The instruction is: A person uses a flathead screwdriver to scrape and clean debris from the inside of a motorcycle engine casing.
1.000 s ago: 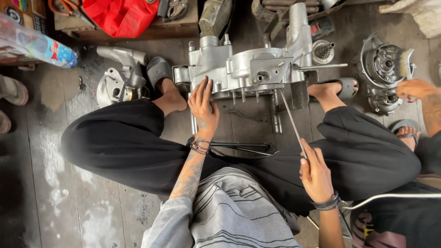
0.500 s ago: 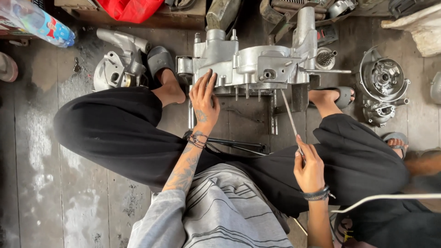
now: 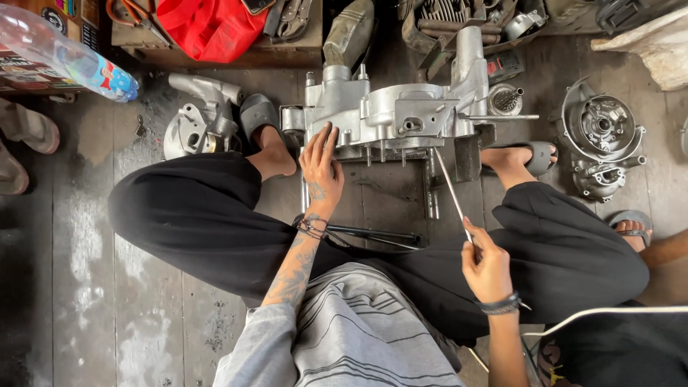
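1. Left hand (image 3: 320,166) is resting flat, fingers released, on the front edge of the grey cast-aluminium engine crankcase (image 3: 390,115), which is sitting on the wooden floor betw. the person's feet.
2. Right hand (image 3: 487,266), fingers clenched round a long thin steel rod (image 3: 453,197), is aiming its tip at the case's underside.
3. Case is looking stripped; loose round alloy covers (image 3: 598,136) are lying right of it, so there's work left.

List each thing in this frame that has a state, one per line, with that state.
Left hand: open, fingers spread flat on the engine casing.
Right hand: closed around the thin metal rod.
Thin metal rod: tilted, tip at the casing.
Engine casing: on the floor.
Plastic bottle: lying on its side.
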